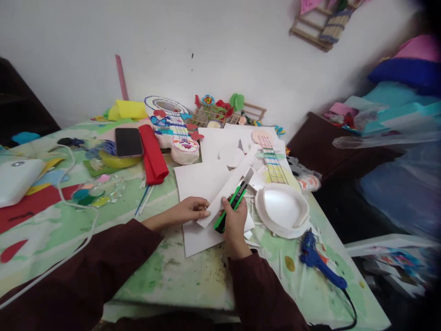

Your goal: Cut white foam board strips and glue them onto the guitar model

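Note:
My left hand [188, 212] pinches the lower end of a long white paper strip [225, 191] between thumb and fingers. In my right hand [236, 225] is a green and black utility knife [234, 202], its blade pointing up and away from me. My right thumb lies against the knife's body, close to the strip. Beneath both hands are white paper sheets [189, 181]. To the right sits a white guitar-body-shaped tray [267, 227] with a raised rim. Behind it lies a paper guitar neck with drawn strings [272, 161].
A blue glue gun [320, 262] lies at the right, its cord running off the front edge. At the left are a phone [128, 142], red rolled material [151, 154] and a white cable [91, 230]. A decorated guitar craft [175, 126] rests near the wall.

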### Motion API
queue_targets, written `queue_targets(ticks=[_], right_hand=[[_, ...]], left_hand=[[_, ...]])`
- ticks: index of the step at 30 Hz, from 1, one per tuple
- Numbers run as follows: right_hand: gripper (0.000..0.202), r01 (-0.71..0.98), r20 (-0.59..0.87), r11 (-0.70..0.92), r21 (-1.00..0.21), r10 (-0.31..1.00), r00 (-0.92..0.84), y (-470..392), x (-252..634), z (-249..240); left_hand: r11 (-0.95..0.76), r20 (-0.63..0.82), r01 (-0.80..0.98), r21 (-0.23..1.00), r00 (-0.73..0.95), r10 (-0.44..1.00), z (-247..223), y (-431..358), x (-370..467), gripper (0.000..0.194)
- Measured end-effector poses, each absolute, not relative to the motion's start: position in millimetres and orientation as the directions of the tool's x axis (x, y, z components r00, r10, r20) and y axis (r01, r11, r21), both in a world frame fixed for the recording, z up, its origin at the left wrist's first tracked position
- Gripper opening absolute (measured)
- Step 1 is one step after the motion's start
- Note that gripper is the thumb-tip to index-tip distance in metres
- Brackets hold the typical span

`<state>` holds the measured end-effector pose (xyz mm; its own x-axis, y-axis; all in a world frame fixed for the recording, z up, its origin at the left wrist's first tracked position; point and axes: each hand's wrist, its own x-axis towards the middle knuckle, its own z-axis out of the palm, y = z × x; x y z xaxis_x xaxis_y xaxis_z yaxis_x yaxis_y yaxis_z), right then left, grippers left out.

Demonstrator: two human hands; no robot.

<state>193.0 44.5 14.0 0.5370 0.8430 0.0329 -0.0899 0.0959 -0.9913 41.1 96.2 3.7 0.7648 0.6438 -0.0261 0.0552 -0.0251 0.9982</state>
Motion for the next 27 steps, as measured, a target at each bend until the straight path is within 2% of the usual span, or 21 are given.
queue_targets(ticks=[15, 19, 22, 25, 27], right_hand=[[0.031, -0.174, 0.003, 0.097, -0.980, 0.879, 0.477, 42, 192, 17], [0.031, -0.167, 0.020, 0.112, -0.980, 0.882, 0.472, 43, 193, 18], [0.031, -0.176, 0.047, 0.152, -0.973, 0.870, 0.491, 43, 195, 20], [0.032, -0.192, 0.054, 0.175, -0.966, 0.860, 0.508, 44, 198, 22], [0.031, -0.200, 0.051, 0.177, -0.964, 0.857, 0.513, 45, 198, 22]], left_hand=[[0.018, -0.042, 0.039, 0.999, 0.801, 0.597, 4, 94, 39, 0.030], [0.008, -0.047, 0.054, 0.999, 0.782, 0.621, 9, 95, 40, 0.030], [-0.011, 0.000, 0.013, 1.000, 0.652, 0.758, 18, 100, 35, 0.029], [-0.021, 0.046, -0.078, 0.997, 0.341, 0.939, 24, 112, 26, 0.032], [-0.008, 0.032, -0.140, 0.990, 0.167, 0.985, 24, 121, 19, 0.035]])
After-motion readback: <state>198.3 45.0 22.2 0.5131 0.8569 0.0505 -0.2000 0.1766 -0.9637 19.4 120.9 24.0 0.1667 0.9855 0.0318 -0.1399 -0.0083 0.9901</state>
